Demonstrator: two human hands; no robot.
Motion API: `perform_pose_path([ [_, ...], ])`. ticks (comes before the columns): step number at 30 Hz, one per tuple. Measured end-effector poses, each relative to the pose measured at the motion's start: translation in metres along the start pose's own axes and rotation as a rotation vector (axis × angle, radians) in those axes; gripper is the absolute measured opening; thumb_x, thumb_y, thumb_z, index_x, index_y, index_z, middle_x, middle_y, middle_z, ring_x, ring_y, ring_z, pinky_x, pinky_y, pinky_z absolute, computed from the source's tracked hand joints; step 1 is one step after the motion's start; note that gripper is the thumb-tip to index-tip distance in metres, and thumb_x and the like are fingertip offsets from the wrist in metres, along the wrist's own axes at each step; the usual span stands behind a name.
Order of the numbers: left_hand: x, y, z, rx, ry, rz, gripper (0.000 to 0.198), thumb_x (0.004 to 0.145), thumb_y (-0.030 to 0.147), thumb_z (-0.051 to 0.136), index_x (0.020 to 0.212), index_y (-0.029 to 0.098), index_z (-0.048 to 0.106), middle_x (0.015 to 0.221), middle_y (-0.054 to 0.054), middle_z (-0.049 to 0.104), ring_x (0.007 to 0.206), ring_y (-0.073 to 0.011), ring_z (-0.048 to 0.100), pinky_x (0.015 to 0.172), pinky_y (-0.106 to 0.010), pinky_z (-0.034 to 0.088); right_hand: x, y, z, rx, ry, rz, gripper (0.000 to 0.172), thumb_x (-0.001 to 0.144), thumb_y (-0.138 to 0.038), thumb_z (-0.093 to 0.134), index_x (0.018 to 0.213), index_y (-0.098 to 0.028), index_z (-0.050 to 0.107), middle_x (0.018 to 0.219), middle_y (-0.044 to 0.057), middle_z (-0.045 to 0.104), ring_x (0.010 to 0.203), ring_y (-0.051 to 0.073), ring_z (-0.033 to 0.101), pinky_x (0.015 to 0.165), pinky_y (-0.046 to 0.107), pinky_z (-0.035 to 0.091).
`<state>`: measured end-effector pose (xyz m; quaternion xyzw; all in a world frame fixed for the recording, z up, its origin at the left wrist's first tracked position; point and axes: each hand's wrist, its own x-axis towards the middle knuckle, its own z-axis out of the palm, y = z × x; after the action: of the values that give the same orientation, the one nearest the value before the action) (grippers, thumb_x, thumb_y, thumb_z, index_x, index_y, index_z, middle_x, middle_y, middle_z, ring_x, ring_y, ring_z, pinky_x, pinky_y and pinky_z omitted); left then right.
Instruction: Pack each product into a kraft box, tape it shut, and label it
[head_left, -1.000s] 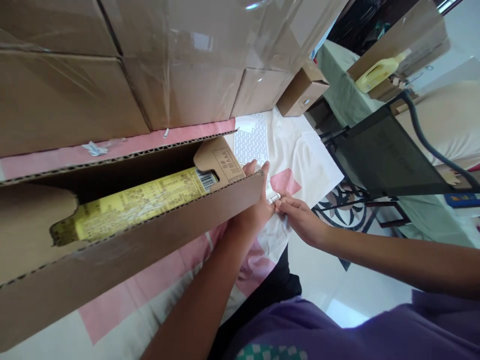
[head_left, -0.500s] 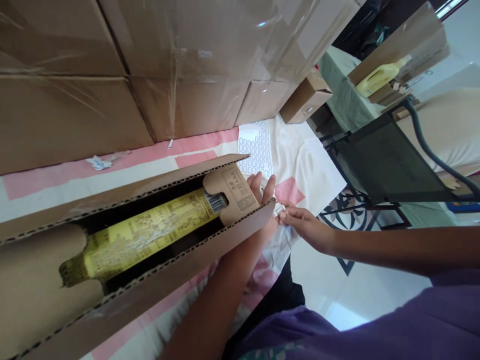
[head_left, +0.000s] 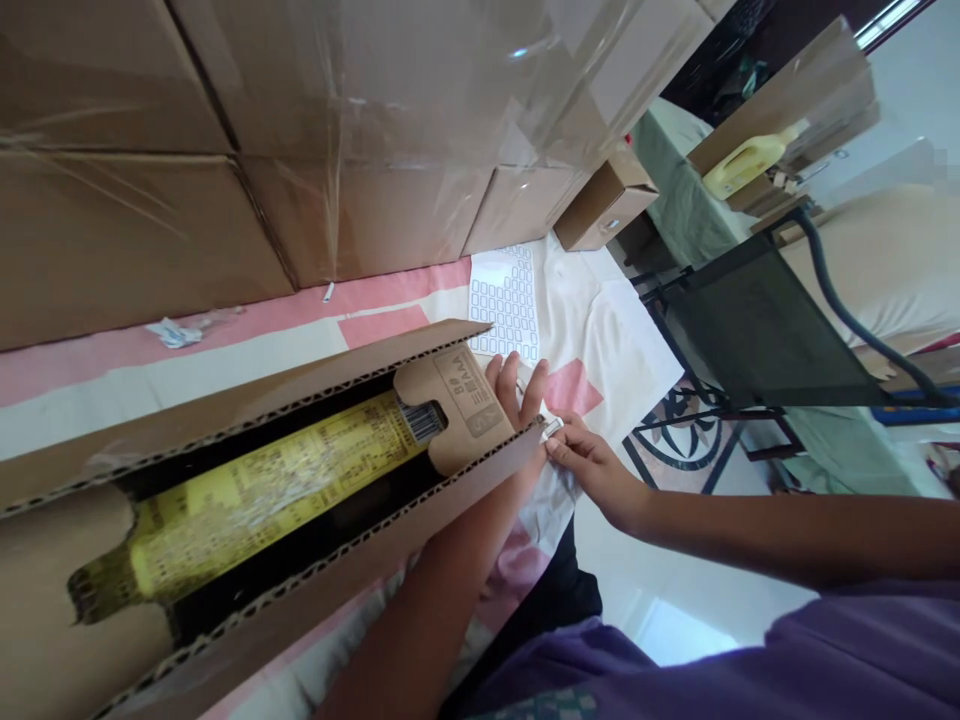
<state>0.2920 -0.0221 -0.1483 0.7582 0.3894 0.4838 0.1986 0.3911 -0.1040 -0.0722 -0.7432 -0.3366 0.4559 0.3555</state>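
A long open cardboard box (head_left: 360, 560) lies across the pink and white cloth (head_left: 225, 350), with a yellow printed roll (head_left: 255, 500) inside. My left hand (head_left: 517, 385) rests against the box's right end, fingers stretched upward beside the end flap (head_left: 457, 400). My right hand (head_left: 592, 465) pinches a small white sticker (head_left: 551, 428) at the box's corner, touching the left hand. A sheet of small blue-edged labels (head_left: 506, 300) lies just beyond the hands.
Taped cardboard cartons (head_left: 300, 130) are stacked along the back. A small brown box (head_left: 604, 205) sits at the cloth's far corner. A dark chair (head_left: 757, 330), a green-covered table (head_left: 690, 210) and a yellow jug (head_left: 742, 165) stand to the right.
The box's near wall has dropped lower in view, showing more of the yellow roll. My right hand with the sticker stays at the box's corner, moving slightly left.
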Motion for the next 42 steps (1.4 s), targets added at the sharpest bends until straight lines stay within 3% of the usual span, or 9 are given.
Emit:
perform_pose_path([
  [11, -0.003, -0.003, 0.001, -0.051, -0.094, -0.050, 0.075, 0.095, 0.024, 0.061, 0.162, 0.034, 0.029, 0.159, -0.013, 0.048, 0.156, -0.0367, 0.034, 0.126, -0.062, 0.033, -0.002, 0.008, 0.013, 0.015, 0.114, -0.039, 0.042, 0.088, -0.057, 0.071, 0.066, -0.022, 0.061, 0.116, 0.004, 0.056, 0.101, 0.022, 0.052, 0.095, 0.037, 0.044],
  [17, 0.003, 0.001, -0.013, -0.025, -0.179, -0.052, 0.080, 0.090, 0.040, 0.072, 0.159, 0.022, 0.036, 0.162, -0.018, 0.043, 0.155, -0.0407, 0.033, 0.126, -0.060, 0.030, -0.007, 0.023, 0.022, 0.235, 0.213, -0.148, 0.026, 0.090, -0.047, 0.070, 0.077, -0.025, 0.067, 0.108, 0.003, 0.062, 0.104, 0.021, 0.057, 0.101, 0.037, 0.044],
  [22, 0.010, 0.001, -0.020, -0.031, -0.211, -0.028, 0.079, 0.085, 0.039, 0.073, 0.154, 0.018, 0.040, 0.159, -0.020, 0.042, 0.152, -0.0418, 0.033, 0.124, -0.062, 0.030, -0.003, 0.040, 0.041, 0.460, 0.600, -0.428, 0.016, 0.090, -0.037, 0.067, 0.102, -0.027, 0.070, 0.111, 0.003, 0.066, 0.103, 0.019, 0.063, 0.100, 0.038, 0.048],
  [24, 0.014, 0.003, -0.024, -0.084, -0.228, 0.001, 0.074, 0.082, 0.035, 0.072, 0.148, 0.017, 0.045, 0.157, -0.020, 0.043, 0.152, -0.0418, 0.031, 0.124, -0.063, 0.028, 0.002, 0.044, 0.047, 0.506, 0.676, -0.494, 0.017, 0.092, -0.035, 0.064, 0.107, -0.027, 0.067, 0.107, 0.003, 0.067, 0.095, 0.018, 0.065, 0.094, 0.038, 0.051],
  [29, 0.015, 0.023, -0.042, -0.232, -0.299, 0.046, 0.046, 0.084, 0.030, 0.063, 0.129, 0.023, 0.061, 0.152, -0.012, 0.049, 0.153, -0.0361, 0.030, 0.127, -0.058, 0.020, 0.007, 0.040, 0.042, 0.349, 0.638, -0.604, 0.015, 0.095, -0.037, 0.063, 0.106, -0.027, 0.064, 0.104, 0.004, 0.066, 0.095, 0.019, 0.067, 0.087, 0.038, 0.057],
  [32, 0.008, 0.037, -0.046, -0.387, -0.294, 0.046, 0.050, 0.090, 0.040, 0.061, 0.137, 0.025, 0.056, 0.148, -0.011, 0.053, 0.144, -0.0314, 0.043, 0.125, -0.053, 0.028, -0.003, 0.026, 0.027, 0.190, 0.651, -0.703, 0.014, 0.098, -0.037, 0.062, 0.103, -0.026, 0.067, 0.113, 0.006, 0.064, 0.103, 0.021, 0.068, 0.084, 0.038, 0.058],
  [35, 0.006, 0.047, -0.049, -0.569, -0.289, 0.003, 0.054, 0.094, 0.047, 0.061, 0.143, 0.026, 0.052, 0.145, -0.012, 0.053, 0.139, -0.0293, 0.049, 0.120, -0.050, 0.037, -0.020, 0.009, 0.014, 0.116, 0.568, -0.751, 0.013, 0.100, -0.035, 0.061, 0.099, -0.025, 0.070, 0.111, 0.007, 0.066, 0.105, 0.022, 0.070, 0.082, 0.038, 0.060],
  [38, 0.015, 0.055, -0.062, -0.660, -0.248, -0.041, 0.044, 0.098, 0.051, 0.059, 0.134, 0.026, 0.062, 0.139, -0.012, 0.056, 0.136, -0.0291, 0.053, 0.120, -0.051, 0.038, -0.035, -0.006, 0.011, 0.056, 0.477, -0.755, 0.012, 0.100, -0.032, 0.062, 0.100, -0.025, 0.072, 0.100, 0.005, 0.073, 0.091, 0.019, 0.073, 0.076, 0.033, 0.060],
  [42, 0.033, 0.069, -0.088, -0.652, -0.201, -0.059, 0.030, 0.099, 0.048, 0.060, 0.101, 0.023, 0.077, 0.122, -0.010, 0.066, 0.124, -0.0287, 0.061, 0.117, -0.054, 0.042, -0.048, -0.025, 0.015, -0.098, 0.392, -0.826, 0.014, 0.098, -0.023, 0.061, 0.102, -0.024, 0.074, 0.089, 0.002, 0.077, 0.069, 0.014, 0.070, 0.062, 0.025, 0.055],
])
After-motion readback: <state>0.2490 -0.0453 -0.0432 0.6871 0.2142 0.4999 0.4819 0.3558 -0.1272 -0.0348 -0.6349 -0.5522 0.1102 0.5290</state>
